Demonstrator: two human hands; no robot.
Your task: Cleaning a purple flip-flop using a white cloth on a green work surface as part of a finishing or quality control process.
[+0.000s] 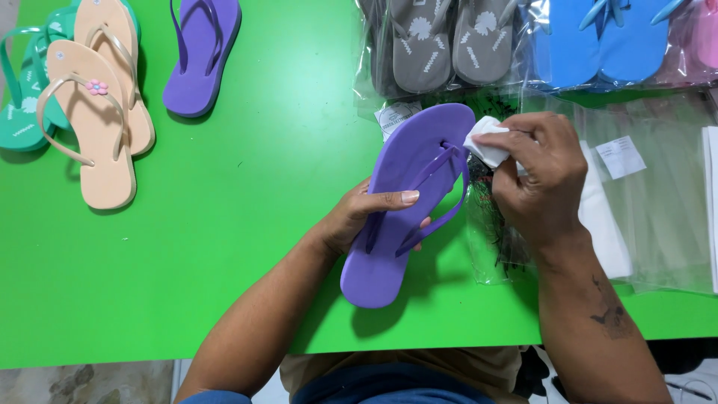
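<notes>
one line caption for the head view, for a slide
Left hand steadies a purple flip-flop over a green table while the right hand presses a white cloth to its toe end.

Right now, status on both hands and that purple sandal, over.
Left hand grips purple flip-flop mid-sole, held above green table. Right hand presses white cloth at its toe strap. Bagged sandals close behind.

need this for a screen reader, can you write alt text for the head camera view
A person's left hand holds a purple flip-flop above a green table while the right hand presses a white cloth to its strap. Loose peach flip-flops lie far left, bagged grey flip-flops at the top.
</notes>
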